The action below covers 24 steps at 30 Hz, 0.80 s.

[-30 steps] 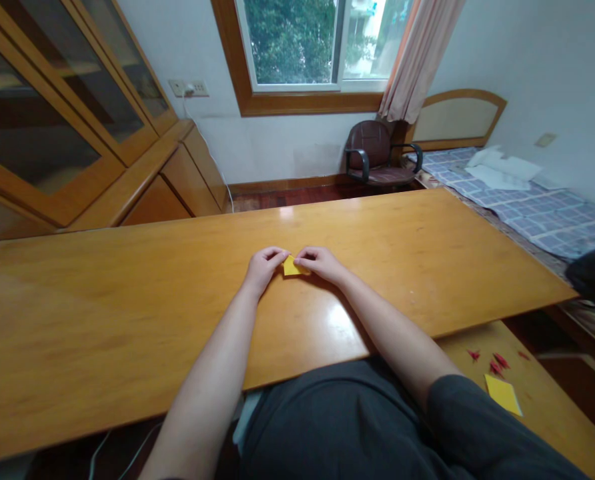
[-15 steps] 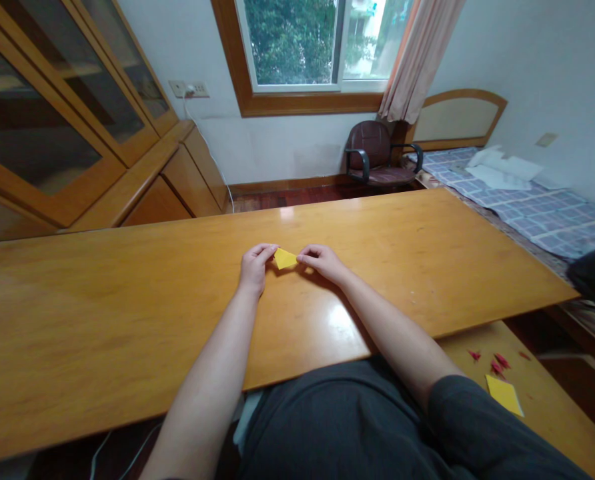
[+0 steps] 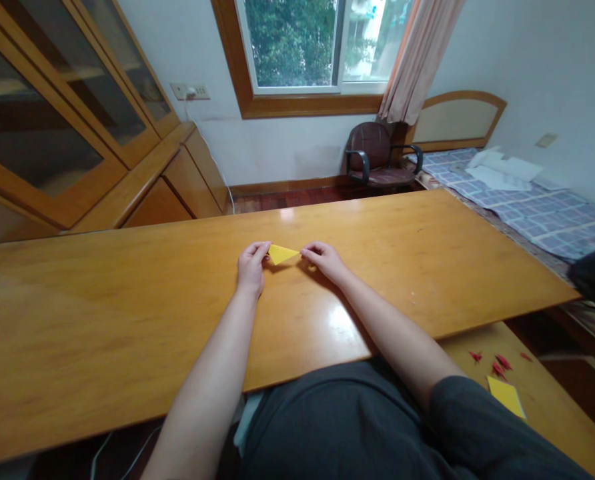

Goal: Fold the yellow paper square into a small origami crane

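A small yellow folded paper [image 3: 281, 254], triangular in outline, is held between both hands just above the long wooden table [image 3: 127, 300]. My left hand [image 3: 251, 268] pinches its left corner with curled fingers. My right hand [image 3: 325, 260] pinches its right tip, fingers closed. Both forearms reach forward over the table's near edge from my dark-clothed lap.
A lower wooden surface at the lower right carries a yellow paper square [image 3: 506, 396] and several small red folded pieces [image 3: 497, 364]. A glass-fronted cabinet [image 3: 62, 127] stands at the left. A dark office chair [image 3: 375, 153] and a bed [image 3: 527, 200] lie beyond the table.
The paper has been lifted from the table and stretched out between the two hands, which moved slightly apart and away from me. Its shape now reads as a flat triangle.
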{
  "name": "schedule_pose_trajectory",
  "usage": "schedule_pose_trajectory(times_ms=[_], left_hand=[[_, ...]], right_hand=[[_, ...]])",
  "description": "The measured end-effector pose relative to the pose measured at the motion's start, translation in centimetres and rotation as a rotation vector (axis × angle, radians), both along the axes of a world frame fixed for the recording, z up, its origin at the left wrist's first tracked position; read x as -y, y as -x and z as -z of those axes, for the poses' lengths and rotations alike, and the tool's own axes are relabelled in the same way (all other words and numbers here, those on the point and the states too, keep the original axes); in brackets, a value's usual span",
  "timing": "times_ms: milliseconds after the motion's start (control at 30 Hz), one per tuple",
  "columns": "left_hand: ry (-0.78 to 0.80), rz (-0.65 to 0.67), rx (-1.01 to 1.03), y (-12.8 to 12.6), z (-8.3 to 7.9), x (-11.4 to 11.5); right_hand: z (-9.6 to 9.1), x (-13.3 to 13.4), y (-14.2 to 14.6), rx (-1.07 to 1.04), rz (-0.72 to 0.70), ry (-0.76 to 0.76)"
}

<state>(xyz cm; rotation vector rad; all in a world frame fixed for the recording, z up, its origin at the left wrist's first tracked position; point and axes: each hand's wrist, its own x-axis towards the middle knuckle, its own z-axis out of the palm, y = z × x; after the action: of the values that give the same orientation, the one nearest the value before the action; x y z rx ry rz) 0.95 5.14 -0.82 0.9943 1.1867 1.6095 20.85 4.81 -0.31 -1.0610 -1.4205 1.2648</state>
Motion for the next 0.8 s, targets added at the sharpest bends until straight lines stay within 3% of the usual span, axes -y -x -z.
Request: schedule_pose_trajectory(times_ms=[200,400,800], left_hand=[[0.017,0.016,-0.007,-0.2,-0.26,0.19],[0.007,0.089,-0.072,-0.26,0.0,0.29],[-0.012,0.115,-0.055,-0.07,0.27,0.06]], right_hand=[[0.34,-0.21,0.12,-0.008,0.012,-0.044],[0.58,-0.27,0.21,0.097,-0.066,-0.103],[0.05,-0.15,0.07,-0.029,-0.007,0.034]])
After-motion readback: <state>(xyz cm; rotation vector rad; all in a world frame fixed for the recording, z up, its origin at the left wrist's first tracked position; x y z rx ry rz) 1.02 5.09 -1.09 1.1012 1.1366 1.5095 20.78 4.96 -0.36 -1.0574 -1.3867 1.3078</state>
